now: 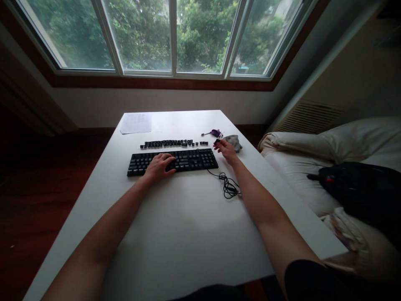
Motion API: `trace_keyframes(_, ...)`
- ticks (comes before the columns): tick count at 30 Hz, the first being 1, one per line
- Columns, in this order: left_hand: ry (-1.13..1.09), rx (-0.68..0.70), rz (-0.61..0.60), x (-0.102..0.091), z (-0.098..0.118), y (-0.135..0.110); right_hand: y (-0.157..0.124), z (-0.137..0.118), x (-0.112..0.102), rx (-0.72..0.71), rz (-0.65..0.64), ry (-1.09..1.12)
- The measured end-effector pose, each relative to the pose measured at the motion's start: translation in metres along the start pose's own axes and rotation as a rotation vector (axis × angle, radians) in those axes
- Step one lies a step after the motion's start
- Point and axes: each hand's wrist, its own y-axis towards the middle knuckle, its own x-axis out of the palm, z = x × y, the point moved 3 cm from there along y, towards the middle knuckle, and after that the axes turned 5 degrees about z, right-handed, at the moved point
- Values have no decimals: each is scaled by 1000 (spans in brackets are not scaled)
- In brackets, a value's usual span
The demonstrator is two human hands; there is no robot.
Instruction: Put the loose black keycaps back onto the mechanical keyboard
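A black keyboard (188, 160) lies across the white table, many of its keys in place. My left hand (158, 166) rests on its left-middle part, fingers stretched out and thumb apart, gripping nothing. Behind the keyboard, loose black keycaps (167, 143) are lined up in a row. Just beyond the keyboard's right end, my right hand (226, 149) pinches a small black keycap (216, 141) between its fingertips. A crumpled grey cloth (233, 142) lies right behind that hand. Beside the cloth is a purple object (215, 133) with a thin brush-like end pointing left.
The keyboard's black cable (230, 188) is coiled near my right forearm. A sheet of paper (136, 123) lies at the table's far left corner. A sofa (291, 167) with a black bag (360, 188) on it stands to the right. The window (172, 37) is beyond the table.
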Motion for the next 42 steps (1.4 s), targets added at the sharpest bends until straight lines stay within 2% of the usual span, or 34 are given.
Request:
trace_keyframes(13, -3, -3, -12, 0, 0, 0, 0, -3, -2, -40, -84, -63)
trace_keyframes(22, 8, -7, -14, 0, 1, 0, 7, -6, 1, -67, -167, -212)
trace_keyframes(24, 7, -10, -12, 0, 1, 0, 8, -5, 2, -33, -173, -192)
trace_keyframes(29, 1, -18, -15, 0, 0, 0, 7, 3, -3, 166, -146, 22)
trace_keyframes(31, 5, -16, -15, 0, 0, 0, 5, 4, -5, 196, -157, 58)
trace_keyframes(36, 12, -7, -13, -1, 2, 0, 0, -5, -2, 112, -266, 31)
trace_keyframes(42, -7, -18, -12, -1, 1, 0, -4, -15, 2, 19, -173, -107)
